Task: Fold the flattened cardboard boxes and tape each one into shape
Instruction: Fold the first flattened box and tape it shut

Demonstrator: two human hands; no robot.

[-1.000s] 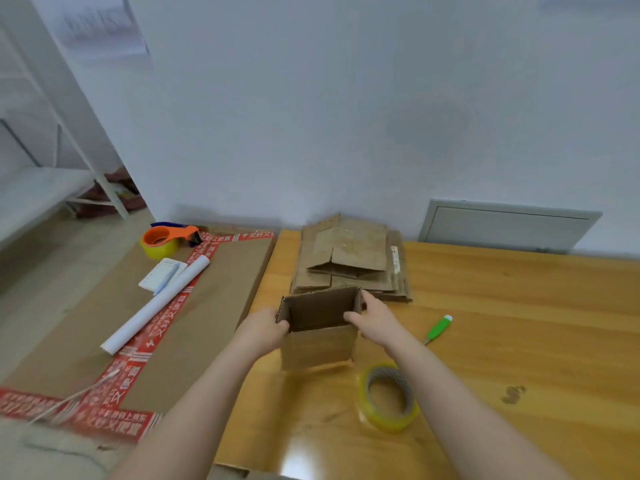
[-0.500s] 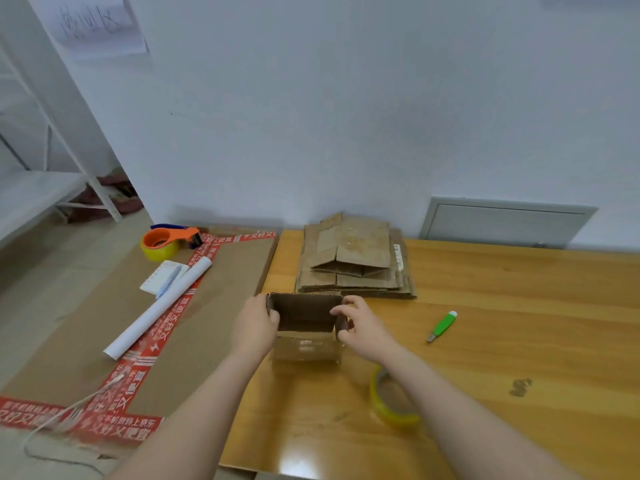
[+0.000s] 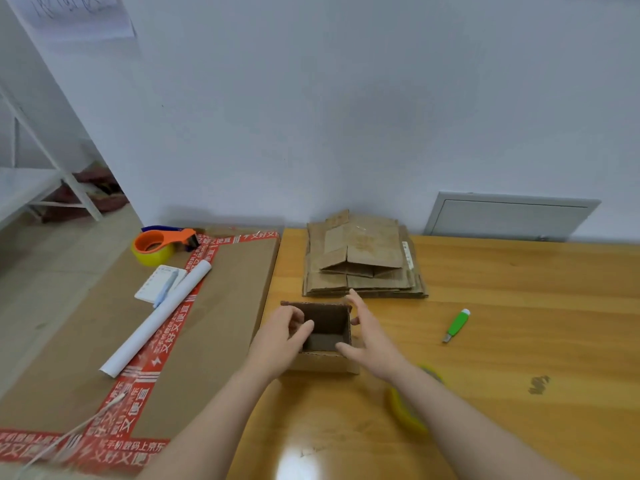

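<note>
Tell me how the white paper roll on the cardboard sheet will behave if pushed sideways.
The white paper roll lies as a round tube on the flat cardboard sheet, so it would probably roll. It looks like hollow rolled paper, so likely light and easily crushed. The notepad beside its far end might block rolling leftward.

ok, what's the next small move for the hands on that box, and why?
Probably fold the top flaps inward. The small brown cardboard box stands open-topped, the left hand gripping its left rim and the right hand flat against its right wall.
</note>
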